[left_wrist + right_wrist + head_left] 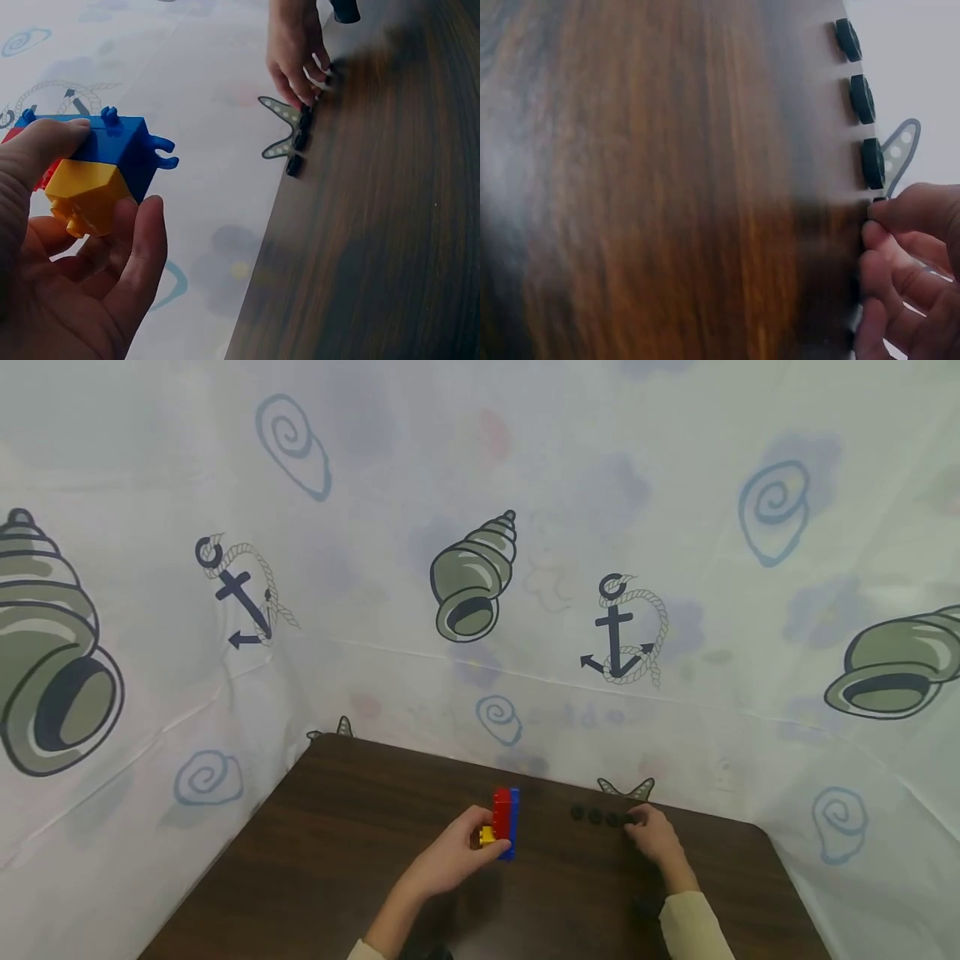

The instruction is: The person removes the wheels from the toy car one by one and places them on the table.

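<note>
My left hand [448,858] grips a joined set of toy blocks [502,814] above the table. In the left wrist view, the blue block [112,142] has small hooks and knobs, and the yellow block [88,186] sticks out beside it. A strip of red shows behind the thumb. At the table's far edge, my right hand [654,837] pinches a small black wheel [880,199], mostly hidden by the fingertips. Beside it, several matching black wheels [862,99] stand in a spaced row.
The dark wood-grain table [555,902] has a rounded far right corner. A white sheet [390,677] printed with shells, anchors and starfish hangs directly behind the table and along its sides.
</note>
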